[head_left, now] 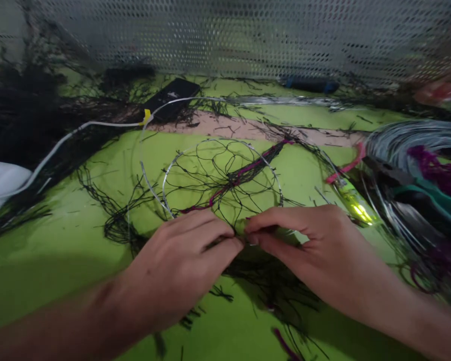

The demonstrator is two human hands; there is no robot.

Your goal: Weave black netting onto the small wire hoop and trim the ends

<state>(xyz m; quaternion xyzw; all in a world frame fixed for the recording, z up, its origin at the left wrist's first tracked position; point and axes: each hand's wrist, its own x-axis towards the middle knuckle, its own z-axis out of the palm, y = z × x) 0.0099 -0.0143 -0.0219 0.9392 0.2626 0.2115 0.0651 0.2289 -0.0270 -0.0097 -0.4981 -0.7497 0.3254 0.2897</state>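
Note:
A silvery wire ring lies on the green surface, with a net of black knotted strings stretched across it. A black and purple bundle of strands runs from the net's centre to the upper right. At the near rim of the ring, my left hand pinches with thumb and forefinger, its fingertips over the wire. Close beside it on the right, my right hand also pinches at the rim, thumb against forefinger. Both sets of fingertips hide that stretch of rim.
Wire coils and dark-handled pliers lie at the right, near a yellow-green lit object. A black box and white cable are behind. A perforated metal panel closes off the back. Black thread piles fill the left.

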